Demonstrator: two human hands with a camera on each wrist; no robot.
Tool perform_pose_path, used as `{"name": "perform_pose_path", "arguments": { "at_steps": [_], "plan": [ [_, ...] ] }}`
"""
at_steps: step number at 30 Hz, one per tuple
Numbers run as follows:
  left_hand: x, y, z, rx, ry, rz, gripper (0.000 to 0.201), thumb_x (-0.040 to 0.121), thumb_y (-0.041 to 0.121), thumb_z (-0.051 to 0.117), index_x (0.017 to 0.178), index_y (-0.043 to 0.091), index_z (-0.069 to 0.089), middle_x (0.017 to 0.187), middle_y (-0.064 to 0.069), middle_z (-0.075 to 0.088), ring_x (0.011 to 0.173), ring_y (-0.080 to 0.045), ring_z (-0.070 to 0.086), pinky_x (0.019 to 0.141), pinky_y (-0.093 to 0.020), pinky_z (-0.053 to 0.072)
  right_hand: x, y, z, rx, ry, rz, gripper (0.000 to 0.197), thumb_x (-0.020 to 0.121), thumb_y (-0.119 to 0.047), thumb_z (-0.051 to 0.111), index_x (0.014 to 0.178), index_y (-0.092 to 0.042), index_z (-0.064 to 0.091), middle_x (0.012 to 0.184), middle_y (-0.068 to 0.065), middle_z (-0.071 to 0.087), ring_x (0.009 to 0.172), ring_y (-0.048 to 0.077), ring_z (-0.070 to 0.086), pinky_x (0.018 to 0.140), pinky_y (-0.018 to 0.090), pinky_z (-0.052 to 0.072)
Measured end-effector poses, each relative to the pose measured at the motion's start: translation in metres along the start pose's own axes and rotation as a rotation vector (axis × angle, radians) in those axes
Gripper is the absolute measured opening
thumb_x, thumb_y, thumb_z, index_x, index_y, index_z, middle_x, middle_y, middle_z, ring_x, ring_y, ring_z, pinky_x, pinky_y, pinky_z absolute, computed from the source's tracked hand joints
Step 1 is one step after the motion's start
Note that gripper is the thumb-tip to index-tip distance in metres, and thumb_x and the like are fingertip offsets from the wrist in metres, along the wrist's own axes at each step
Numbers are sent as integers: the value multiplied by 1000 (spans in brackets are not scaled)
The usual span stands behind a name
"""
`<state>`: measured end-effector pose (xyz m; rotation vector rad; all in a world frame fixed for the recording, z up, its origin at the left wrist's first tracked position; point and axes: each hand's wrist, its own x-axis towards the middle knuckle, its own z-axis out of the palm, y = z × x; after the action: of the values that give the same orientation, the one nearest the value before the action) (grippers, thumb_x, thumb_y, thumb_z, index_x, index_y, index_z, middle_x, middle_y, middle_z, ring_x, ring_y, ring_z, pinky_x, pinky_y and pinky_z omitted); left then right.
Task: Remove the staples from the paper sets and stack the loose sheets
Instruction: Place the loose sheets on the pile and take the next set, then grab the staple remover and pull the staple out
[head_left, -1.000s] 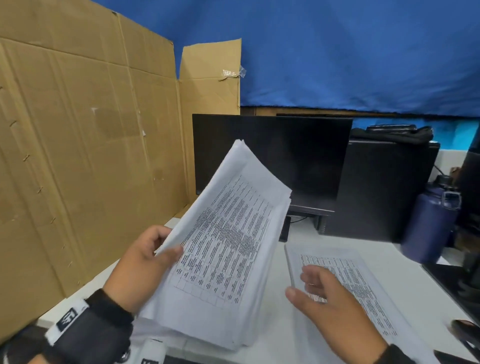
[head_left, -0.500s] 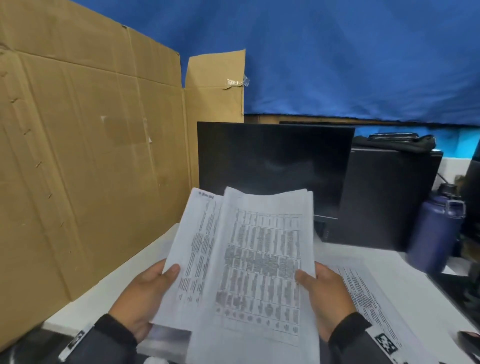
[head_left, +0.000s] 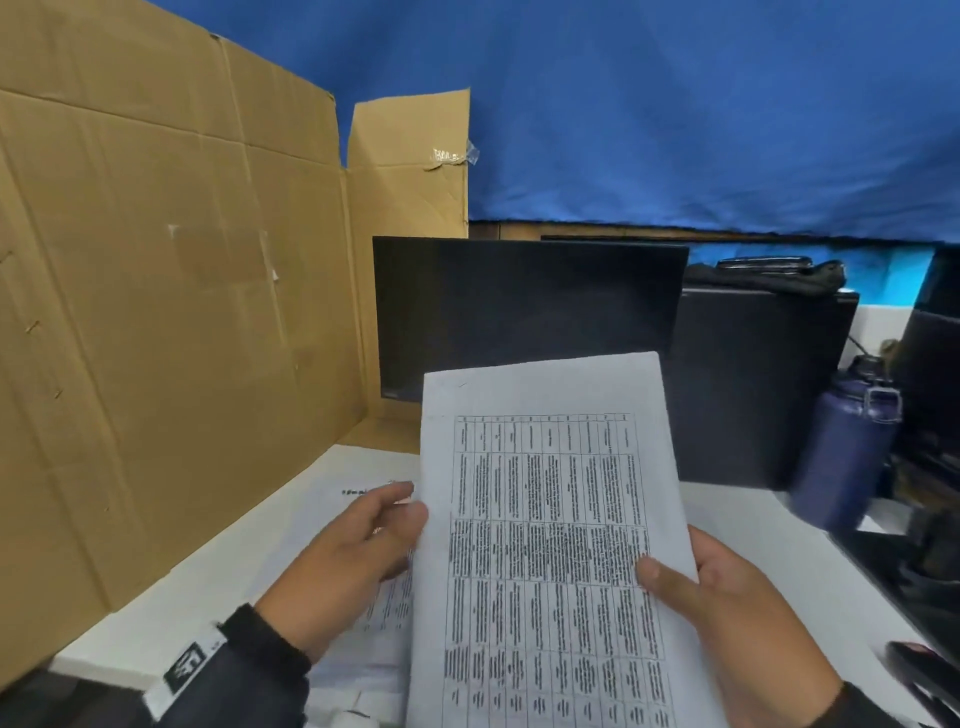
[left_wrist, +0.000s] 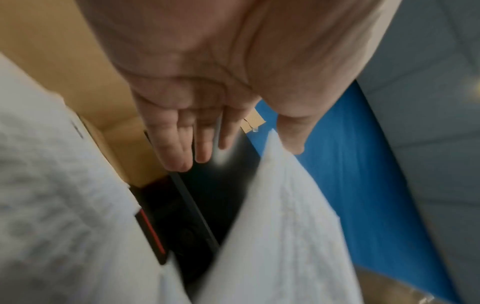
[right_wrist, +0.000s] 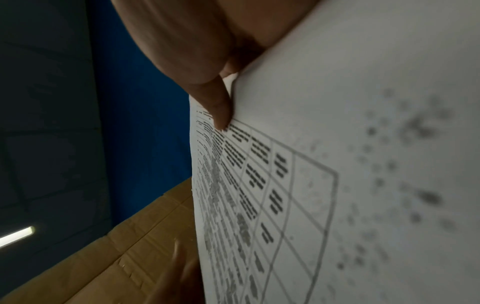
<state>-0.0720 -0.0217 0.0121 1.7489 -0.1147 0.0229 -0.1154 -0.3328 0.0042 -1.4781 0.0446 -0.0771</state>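
A paper set (head_left: 550, 519) printed with a dense table stands nearly upright in front of me. My right hand (head_left: 727, 613) grips its right edge, thumb (right_wrist: 218, 107) on the printed face and the other fingers hidden behind. My left hand (head_left: 353, 556) hovers at the set's left edge with straight fingers (left_wrist: 182, 148), its thumb close to the paper (left_wrist: 285, 226). Below it a stack of printed sheets (head_left: 384, 613) lies flat on the white desk (head_left: 753, 519). No staple shows clearly in any view.
A tall cardboard wall (head_left: 156, 312) closes off the left side. Behind the papers stand a dark monitor (head_left: 519, 312) and a black box (head_left: 753, 389). A purple bottle (head_left: 841, 447) and dark items (head_left: 919, 670) crowd the desk's right edge.
Both hands held the papers half a second ago. Now my left hand has let go and opened, the lower sheets lie on the desk at left, and my right hand holds the set alone.
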Motion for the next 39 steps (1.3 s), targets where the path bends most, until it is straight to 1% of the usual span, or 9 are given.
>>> {"name": "perform_pose_path", "arguments": {
  "at_steps": [6,13,17,20,22,26,31,35,39],
  "plan": [
    [3,29,35,-443,84,-7,35,109,26,46,121,3,68,117,-13,78,106,-31,71,100,-50,52,-24,9,-21,-262,58,-13,24,91,-4,67,107,-20,75,98,1,80,96,20,75,90,36,52],
    [-3,19,65,-452,7,-82,25,104,15,54,122,10,71,113,-16,78,104,-33,75,90,-43,58,-37,26,-36,-163,48,98,22,90,3,65,109,-6,72,88,10,80,73,14,75,56,13,53],
    [-6,12,66,-585,-1,-68,29,93,12,62,118,1,71,113,-23,76,95,-32,77,77,-38,62,-44,36,-43,-134,-109,108,86,35,-40,102,108,-8,73,96,14,79,86,21,77,74,22,58],
    [-7,5,63,-650,-45,-73,38,88,14,64,122,-3,68,117,-28,73,97,-37,76,77,-42,66,-47,35,-45,-256,-129,79,37,75,-15,87,108,-23,73,100,3,79,99,23,74,99,39,53],
    [-8,0,62,-635,-47,-75,38,89,14,64,122,-3,68,116,-28,74,92,-36,77,73,-41,66,-43,33,-60,-501,4,-74,20,86,-14,76,95,-31,71,97,-12,75,96,12,71,90,23,53],
    [-11,-6,64,-558,-72,-85,32,91,18,63,117,2,70,108,-24,77,85,-31,79,64,-38,65,-33,13,-110,-956,264,-223,21,86,-15,69,95,-33,63,95,-17,66,91,4,60,76,20,45],
    [-15,-12,74,-475,-98,-87,39,85,23,67,117,2,71,109,-25,77,94,-39,76,74,-45,64,-25,27,-165,-1488,218,197,38,87,-26,61,124,-32,59,118,-6,57,114,21,52,96,34,46],
    [-20,-15,82,-405,-73,-88,27,89,20,67,110,5,74,103,-23,78,89,-38,77,73,-45,64,-26,44,-167,-1576,170,273,8,87,-37,58,82,-31,58,121,-3,63,99,21,62,87,38,52],
    [-27,-16,88,-324,-56,-55,19,89,16,68,104,6,77,98,-22,79,87,-40,77,82,-49,61,-27,30,-166,-1470,300,236,14,89,-34,61,101,-28,64,103,-4,72,91,19,67,83,39,55]
  ]
}}
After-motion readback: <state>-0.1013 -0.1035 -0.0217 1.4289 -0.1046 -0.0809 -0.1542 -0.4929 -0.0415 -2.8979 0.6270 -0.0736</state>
